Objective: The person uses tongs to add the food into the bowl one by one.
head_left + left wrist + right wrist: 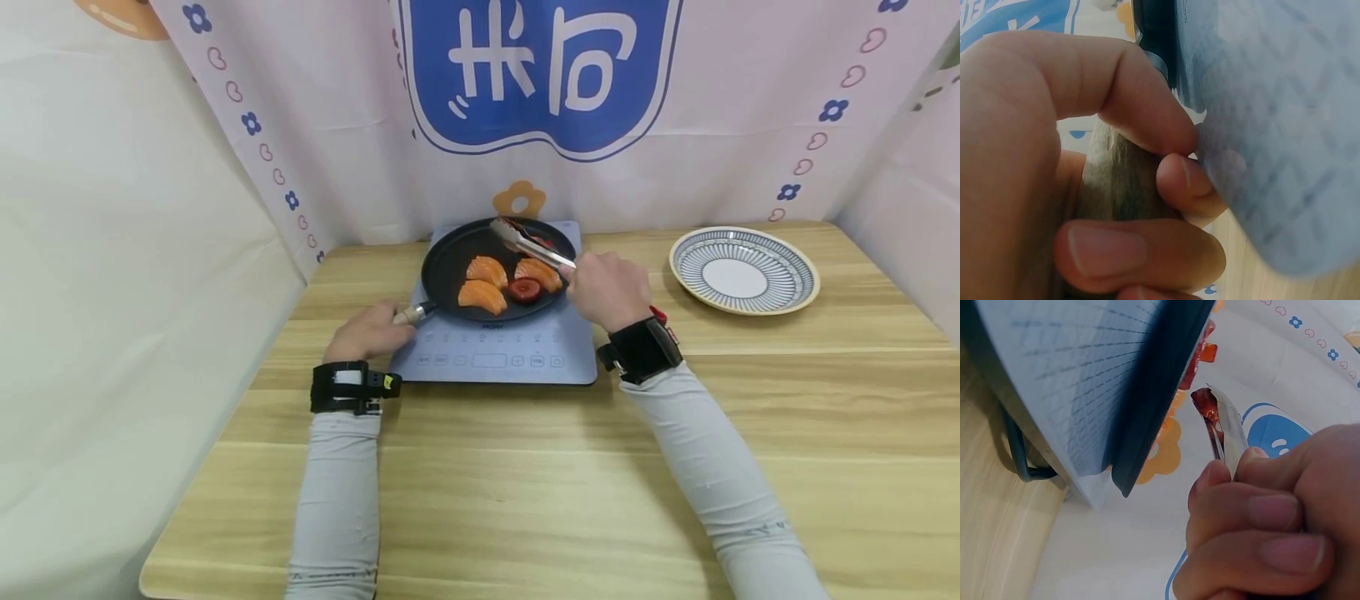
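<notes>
My left hand point(372, 333) grips the wooden handle point(1113, 181) of a flat black frying pan point(453, 262). The pan sits on a pale induction cooktop point(487, 367). In it lie three orange salmon slices point(482, 295) with white lines and a glossy red round piece point(524, 290). My right hand point(611, 292) holds metal tongs point(543, 252), their tips over the pan's far part. Dark red shows between the tong tips in the right wrist view; I cannot tell whether it is a held piece. More red pieces lie partly hidden behind the tongs.
A patterned plate point(806, 287) stands on the wooden table point(480, 483), right of the cooktop. A printed white curtain point(360, 167) hangs close behind the cooktop, and pale cloth closes off the left and right sides.
</notes>
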### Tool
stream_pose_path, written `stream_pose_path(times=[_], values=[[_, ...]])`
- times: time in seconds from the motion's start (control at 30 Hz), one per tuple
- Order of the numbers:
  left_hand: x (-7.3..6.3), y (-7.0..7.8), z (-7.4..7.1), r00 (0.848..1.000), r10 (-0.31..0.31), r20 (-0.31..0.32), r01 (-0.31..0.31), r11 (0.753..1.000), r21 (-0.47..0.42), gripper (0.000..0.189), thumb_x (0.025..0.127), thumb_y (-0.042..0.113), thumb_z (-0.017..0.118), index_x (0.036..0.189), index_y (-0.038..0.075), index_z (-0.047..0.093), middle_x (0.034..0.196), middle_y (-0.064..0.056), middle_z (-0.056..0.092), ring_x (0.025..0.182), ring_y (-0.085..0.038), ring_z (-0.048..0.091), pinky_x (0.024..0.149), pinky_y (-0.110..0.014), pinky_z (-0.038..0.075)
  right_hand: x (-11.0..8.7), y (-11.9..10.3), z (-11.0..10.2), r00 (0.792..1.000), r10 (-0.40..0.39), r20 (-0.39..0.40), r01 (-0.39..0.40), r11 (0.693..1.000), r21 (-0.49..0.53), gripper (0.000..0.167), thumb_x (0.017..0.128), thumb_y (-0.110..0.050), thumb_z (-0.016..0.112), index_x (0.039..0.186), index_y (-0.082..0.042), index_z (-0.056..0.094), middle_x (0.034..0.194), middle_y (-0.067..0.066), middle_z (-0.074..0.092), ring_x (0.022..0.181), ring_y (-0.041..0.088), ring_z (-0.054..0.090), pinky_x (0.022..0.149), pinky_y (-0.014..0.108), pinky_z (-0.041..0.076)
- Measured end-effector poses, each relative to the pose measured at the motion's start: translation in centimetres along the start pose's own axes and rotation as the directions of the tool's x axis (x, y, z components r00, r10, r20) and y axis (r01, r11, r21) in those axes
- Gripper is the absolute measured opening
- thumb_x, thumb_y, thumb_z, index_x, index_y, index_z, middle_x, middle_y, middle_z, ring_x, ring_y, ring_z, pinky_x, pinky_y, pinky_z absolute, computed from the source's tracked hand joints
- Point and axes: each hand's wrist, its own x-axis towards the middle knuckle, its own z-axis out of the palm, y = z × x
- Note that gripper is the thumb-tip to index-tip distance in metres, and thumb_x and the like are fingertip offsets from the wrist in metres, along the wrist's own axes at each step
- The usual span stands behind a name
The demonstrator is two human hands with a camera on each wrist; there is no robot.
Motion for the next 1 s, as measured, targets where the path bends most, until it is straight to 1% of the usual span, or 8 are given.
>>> stream_pose_path(times=[0.3, 0.43, 0.63, 0.73, 0.9, 1.0], values=[[-0.3, 0.1, 0.1, 1.000, 0.017, -0.018, -0.016, 1.000, 0.006, 0.027, 0.097, 0.032, 0.058, 0.107, 0.007, 0.057, 0.090, -0.009, 0.057, 0.077, -0.023, 0.054, 0.066, -0.034, 0.046, 1.0, -0.3, 0.4, 0.999, 0.015, 0.042, -0.012, 0.999, -0.049, 0.049, 0.110, -0.045, 0.046, 0.095, -0.005, 0.071, 0.089, 0.017, 0.068, 0.080, 0.035, 0.066, 0.064, 0.051, 0.051], [-0.4, 0.2, 0.1, 1.000, 0.013, -0.018, -0.013, 1.000, 0.006, 0.026, 0.097, 0.032, 0.058, 0.106, 0.007, 0.057, 0.090, -0.008, 0.057, 0.077, -0.023, 0.053, 0.066, -0.034, 0.045, 1.4, -0.4, 0.6, 0.998, 0.020, 0.054, -0.017, 0.998, -0.055, 0.050, 0.110, -0.046, 0.045, 0.092, -0.006, 0.071, 0.089, 0.016, 0.068, 0.080, 0.034, 0.066, 0.066, 0.050, 0.051], [-0.3, 0.3, 0.2, 1.000, 0.007, -0.019, -0.007, 1.000, 0.011, 0.026, 0.097, 0.032, 0.057, 0.106, 0.007, 0.057, 0.090, -0.008, 0.057, 0.076, -0.023, 0.053, 0.065, -0.033, 0.045, 1.8, -0.5, 0.7, 0.998, 0.030, 0.056, -0.026, 0.998, -0.064, 0.053, 0.111, -0.046, 0.045, 0.084, -0.007, 0.070, 0.084, 0.014, 0.066, 0.075, 0.032, 0.064, 0.062, 0.047, 0.049], [-0.2, 0.4, 0.3, 1.000, 0.000, -0.018, 0.000, 1.000, 0.007, 0.026, 0.097, 0.032, 0.057, 0.106, 0.007, 0.057, 0.091, -0.009, 0.057, 0.077, -0.023, 0.053, 0.066, -0.033, 0.045, 1.8, -0.6, 0.6, 0.997, 0.045, 0.070, -0.040, 0.996, -0.075, 0.055, 0.111, -0.047, 0.045, 0.083, -0.007, 0.070, 0.083, 0.013, 0.065, 0.074, 0.031, 0.063, 0.062, 0.044, 0.048], [-0.3, 0.5, 0.3, 1.000, -0.010, -0.016, 0.010, 1.000, 0.005, 0.027, 0.097, 0.031, 0.057, 0.108, 0.006, 0.057, 0.093, -0.010, 0.058, 0.079, -0.024, 0.054, 0.068, -0.034, 0.046, 1.9, -0.5, 0.6, 0.996, 0.042, 0.073, -0.036, 0.996, -0.077, 0.053, 0.110, -0.046, 0.047, 0.086, -0.006, 0.072, 0.084, 0.014, 0.066, 0.075, 0.032, 0.063, 0.063, 0.045, 0.049], [-0.3, 0.5, 0.2, 1.000, -0.015, -0.015, 0.015, 1.000, 0.007, 0.028, 0.098, 0.032, 0.057, 0.110, 0.007, 0.057, 0.094, -0.010, 0.058, 0.079, -0.024, 0.054, 0.068, -0.034, 0.046, 2.0, -0.4, 0.7, 0.997, 0.035, 0.071, -0.030, 0.997, -0.077, 0.052, 0.110, -0.045, 0.048, 0.084, -0.006, 0.071, 0.084, 0.014, 0.066, 0.075, 0.032, 0.064, 0.063, 0.046, 0.049]])
